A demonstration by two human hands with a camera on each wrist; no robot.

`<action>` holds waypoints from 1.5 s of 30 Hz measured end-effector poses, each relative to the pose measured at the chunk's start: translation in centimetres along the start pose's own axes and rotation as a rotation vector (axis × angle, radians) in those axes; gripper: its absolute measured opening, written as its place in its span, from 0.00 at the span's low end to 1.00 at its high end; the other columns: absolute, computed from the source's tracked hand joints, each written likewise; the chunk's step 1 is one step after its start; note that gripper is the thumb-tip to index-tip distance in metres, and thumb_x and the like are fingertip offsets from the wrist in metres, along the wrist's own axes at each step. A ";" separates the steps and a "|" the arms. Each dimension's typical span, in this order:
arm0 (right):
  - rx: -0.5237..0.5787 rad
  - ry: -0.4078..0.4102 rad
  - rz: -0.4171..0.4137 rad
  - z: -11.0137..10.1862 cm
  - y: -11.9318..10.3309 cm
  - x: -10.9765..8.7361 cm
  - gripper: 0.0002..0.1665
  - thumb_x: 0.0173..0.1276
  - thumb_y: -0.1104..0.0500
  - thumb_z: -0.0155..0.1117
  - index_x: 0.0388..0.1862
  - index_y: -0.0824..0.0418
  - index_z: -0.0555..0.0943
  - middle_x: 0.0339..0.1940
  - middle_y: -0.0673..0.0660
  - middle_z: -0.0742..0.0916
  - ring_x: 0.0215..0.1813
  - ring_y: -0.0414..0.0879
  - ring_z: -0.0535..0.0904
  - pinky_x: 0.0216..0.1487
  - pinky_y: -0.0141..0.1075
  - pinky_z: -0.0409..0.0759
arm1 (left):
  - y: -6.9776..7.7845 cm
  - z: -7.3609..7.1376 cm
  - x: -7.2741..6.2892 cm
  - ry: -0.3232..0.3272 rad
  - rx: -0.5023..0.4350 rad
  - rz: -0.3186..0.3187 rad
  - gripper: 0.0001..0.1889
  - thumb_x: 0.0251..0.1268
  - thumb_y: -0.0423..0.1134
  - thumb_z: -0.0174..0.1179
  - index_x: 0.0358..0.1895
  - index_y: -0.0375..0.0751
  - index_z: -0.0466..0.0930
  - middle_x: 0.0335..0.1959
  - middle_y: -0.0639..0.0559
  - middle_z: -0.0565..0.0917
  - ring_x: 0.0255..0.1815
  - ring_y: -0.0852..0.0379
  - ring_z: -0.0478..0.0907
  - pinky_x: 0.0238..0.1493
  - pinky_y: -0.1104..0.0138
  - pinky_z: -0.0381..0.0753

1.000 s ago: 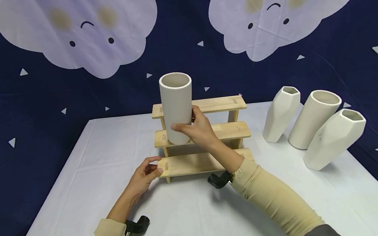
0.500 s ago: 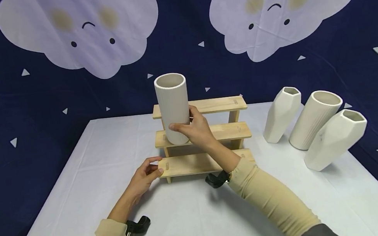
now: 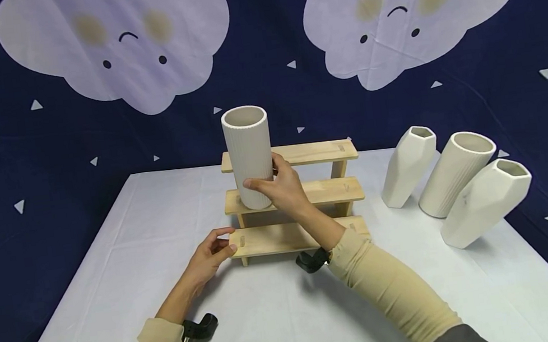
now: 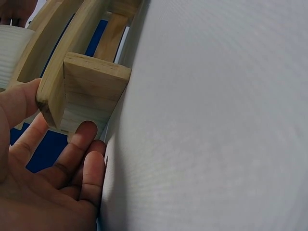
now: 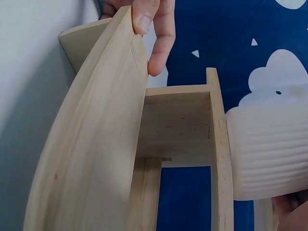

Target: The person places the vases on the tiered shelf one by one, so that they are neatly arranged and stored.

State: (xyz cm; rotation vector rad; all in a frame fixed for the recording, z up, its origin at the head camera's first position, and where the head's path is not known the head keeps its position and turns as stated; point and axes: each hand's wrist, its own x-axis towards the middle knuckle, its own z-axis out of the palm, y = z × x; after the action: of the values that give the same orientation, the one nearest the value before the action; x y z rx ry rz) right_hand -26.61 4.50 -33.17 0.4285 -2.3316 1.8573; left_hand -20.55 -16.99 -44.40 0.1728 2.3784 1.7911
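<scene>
A tall white ribbed vase [image 3: 249, 151] stands upright on the left part of the middle shelf of a three-tier wooden display stand [image 3: 296, 236]. My right hand [image 3: 283, 187] grips its lower right side, thumb in front and fingers behind. In the right wrist view the base of the ribbed vase [image 5: 269, 149] meets the middle board. My left hand [image 3: 209, 254] pinches the left end of the lowest board between thumb and index finger. The left wrist view shows the other fingers of that hand [image 4: 43, 192] loosely bent beside the board's support.
To the right on the white-covered table [image 3: 115, 290] stand a faceted white vase [image 3: 408, 170], a second ribbed vase [image 3: 457, 172] and another faceted vase [image 3: 483, 203], close together. A dark blue cloth [image 3: 264, 82] with clouds hangs behind the stand.
The right hand and its ribbed vase have shifted a little left along the middle shelf. The left hand and the stand have stayed put.
</scene>
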 end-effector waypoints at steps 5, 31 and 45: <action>-0.019 0.019 -0.028 0.1 0.2 0.0 0.46 0.51 0.48 0.76 0.67 0.55 0.66 0.59 0.56 0.78 0.60 0.51 0.74 0.57 0.48 0.75 | 0.1 0.0 0.0 -0.001 0.002 0.002 0.24 0.64 0.39 0.60 0.63 0.45 0.69 0.47 0.42 0.77 0.39 0.60 0.72 0.36 0.69 0.67; -0.028 0.003 -0.019 -1.1 0.0 -0.9 0.48 0.54 0.50 0.74 0.69 0.58 0.62 0.62 0.57 0.75 0.64 0.50 0.70 0.67 0.46 0.65 | 0.1 -0.1 -0.1 0.000 -0.001 0.014 0.24 0.64 0.39 0.60 0.63 0.44 0.69 0.47 0.39 0.76 0.38 0.60 0.71 0.33 0.70 0.66; -0.008 0.035 -0.036 -4.1 0.2 -2.8 0.49 0.56 0.53 0.73 0.71 0.64 0.59 0.67 0.58 0.73 0.68 0.53 0.66 0.70 0.43 0.62 | 0.0 0.1 0.0 0.001 0.020 -0.006 0.24 0.64 0.41 0.60 0.63 0.48 0.69 0.48 0.41 0.77 0.42 0.57 0.73 0.40 0.67 0.68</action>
State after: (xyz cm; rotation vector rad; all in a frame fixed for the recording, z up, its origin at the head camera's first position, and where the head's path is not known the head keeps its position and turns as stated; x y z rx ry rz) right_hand -24.26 8.87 -33.15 0.4304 -2.2934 1.8237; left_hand -20.57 -16.90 -44.40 0.1673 2.3954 1.7663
